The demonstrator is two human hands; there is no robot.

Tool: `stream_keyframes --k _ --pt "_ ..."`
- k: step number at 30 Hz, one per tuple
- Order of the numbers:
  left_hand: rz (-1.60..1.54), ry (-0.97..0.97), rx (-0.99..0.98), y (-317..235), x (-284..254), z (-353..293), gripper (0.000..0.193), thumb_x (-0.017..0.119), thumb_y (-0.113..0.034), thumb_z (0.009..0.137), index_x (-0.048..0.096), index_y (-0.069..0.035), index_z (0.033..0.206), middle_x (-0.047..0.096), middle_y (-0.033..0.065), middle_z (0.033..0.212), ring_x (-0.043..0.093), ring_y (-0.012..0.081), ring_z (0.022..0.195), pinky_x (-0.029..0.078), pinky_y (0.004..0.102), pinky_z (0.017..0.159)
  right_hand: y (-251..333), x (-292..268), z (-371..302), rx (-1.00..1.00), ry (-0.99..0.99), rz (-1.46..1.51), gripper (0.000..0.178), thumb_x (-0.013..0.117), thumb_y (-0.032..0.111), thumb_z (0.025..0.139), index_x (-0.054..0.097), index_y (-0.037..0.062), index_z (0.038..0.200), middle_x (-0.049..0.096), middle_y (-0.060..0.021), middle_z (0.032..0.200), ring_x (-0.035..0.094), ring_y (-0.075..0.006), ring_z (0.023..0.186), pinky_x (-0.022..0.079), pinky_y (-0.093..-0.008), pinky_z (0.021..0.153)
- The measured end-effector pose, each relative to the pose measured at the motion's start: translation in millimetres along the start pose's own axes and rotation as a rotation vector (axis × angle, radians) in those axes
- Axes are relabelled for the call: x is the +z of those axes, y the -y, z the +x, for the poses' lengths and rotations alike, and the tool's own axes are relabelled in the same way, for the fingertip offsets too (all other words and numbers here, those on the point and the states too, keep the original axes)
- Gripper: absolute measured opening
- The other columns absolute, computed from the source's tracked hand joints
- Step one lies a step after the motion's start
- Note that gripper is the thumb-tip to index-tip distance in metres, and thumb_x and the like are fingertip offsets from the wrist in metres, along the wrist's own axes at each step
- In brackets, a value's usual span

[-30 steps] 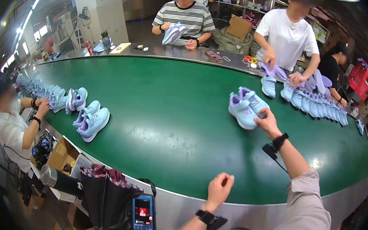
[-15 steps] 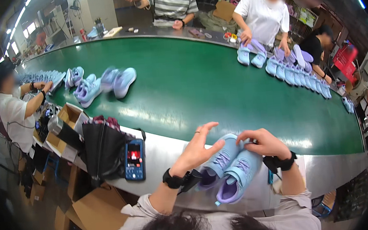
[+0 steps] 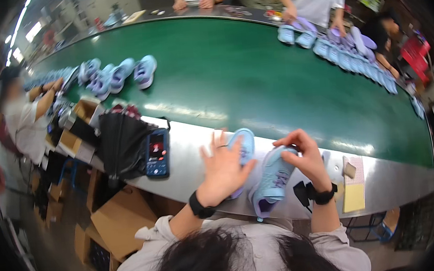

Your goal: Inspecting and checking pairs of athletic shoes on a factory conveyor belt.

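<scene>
Two light blue sneakers with lilac laces lie before me at the metal ledge, toes pointing away. My left hand [image 3: 224,172] is over the left sneaker [image 3: 246,142], its fingers spread and hiding much of the shoe. At the toe of the right sneaker [image 3: 273,180], my right hand [image 3: 305,154] has its thumb and fingers curled round the upper. The right sneaker's lilac opening faces me. A small gap separates the two shoes.
A green belt [image 3: 212,79] spans the middle, carrying sneakers [image 3: 145,72] at far left and a row of sneakers [image 3: 347,59] at right. Beside my left arm are a phone [image 3: 157,153] and a black bag [image 3: 122,144]; at right lies a yellow pad [image 3: 354,197]. Co-workers surround the belt.
The two sneakers in front of me have come apart. My left hand has moved onto the left one, while my right stays at the other's toe. The striped-shirt person's hands have come down.
</scene>
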State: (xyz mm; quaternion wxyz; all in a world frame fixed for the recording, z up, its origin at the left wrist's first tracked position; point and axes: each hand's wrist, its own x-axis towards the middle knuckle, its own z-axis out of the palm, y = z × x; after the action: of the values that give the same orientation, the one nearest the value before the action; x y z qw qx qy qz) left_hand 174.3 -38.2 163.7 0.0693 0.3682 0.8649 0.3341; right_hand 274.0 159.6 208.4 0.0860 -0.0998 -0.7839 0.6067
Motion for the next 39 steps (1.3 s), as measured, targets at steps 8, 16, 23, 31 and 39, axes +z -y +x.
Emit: stream_keyframes --k 8,16,23,31,39 --pt "-0.752 0.059 0.224 -38 18 -14 0.055 0.065 -0.026 0.083 0.045 0.001 0.126 0.055 0.0252 0.113 0.056 0.0403 0.102 0.045 0.0444 0.088 22 13 -25 0.075 -0.095 -0.02 0.022 0.064 -0.001 0.078 0.055 -0.0002 0.098 0.066 -0.011 0.106 0.06 -0.0146 0.095 0.046 -0.0275 0.086" --pt "-0.718 0.008 0.283 -43 14 -21 0.042 0.065 -0.018 0.081 0.047 0.001 0.113 0.056 0.0217 0.101 0.058 0.039 0.092 0.047 0.043 0.076 34 2 -41 0.073 -0.047 -0.03 0.016 0.072 0.001 0.075 0.064 -0.003 0.088 0.069 -0.0136 0.103 0.058 -0.0111 0.085 0.045 -0.0249 0.076" --pt "-0.663 0.007 0.309 -47 17 -23 0.047 0.068 -0.022 0.08 0.048 0.001 0.117 0.054 0.0179 0.098 0.057 0.0349 0.088 0.046 0.0399 0.074 47 5 -39 -0.178 -0.147 -0.402 0.013 0.074 -0.002 0.068 0.072 -0.0019 0.081 0.072 -0.0124 0.086 0.065 -0.0185 0.081 0.049 -0.0283 0.071" --pt "-0.652 0.033 0.304 -49 15 -28 0.046 0.068 -0.022 0.081 0.048 0.0 0.116 0.053 0.0167 0.095 0.056 0.034 0.086 0.046 0.0398 0.073 54 10 -43 -0.107 -0.197 -0.536 0.009 0.072 -0.002 0.07 0.071 -0.0004 0.079 0.07 -0.0082 0.076 0.061 -0.0146 0.064 0.047 -0.0258 0.061" --pt "-0.639 0.022 0.288 -56 10 -34 0.044 0.069 -0.021 0.079 0.052 -0.001 0.115 0.057 0.0164 0.096 0.058 0.0343 0.087 0.047 0.0393 0.076 37 7 -35 0.034 -0.471 -0.511 0.012 0.067 0.007 0.083 0.062 -0.0017 0.076 0.064 -0.0054 0.064 0.055 -0.0098 0.055 0.041 -0.0235 0.051"
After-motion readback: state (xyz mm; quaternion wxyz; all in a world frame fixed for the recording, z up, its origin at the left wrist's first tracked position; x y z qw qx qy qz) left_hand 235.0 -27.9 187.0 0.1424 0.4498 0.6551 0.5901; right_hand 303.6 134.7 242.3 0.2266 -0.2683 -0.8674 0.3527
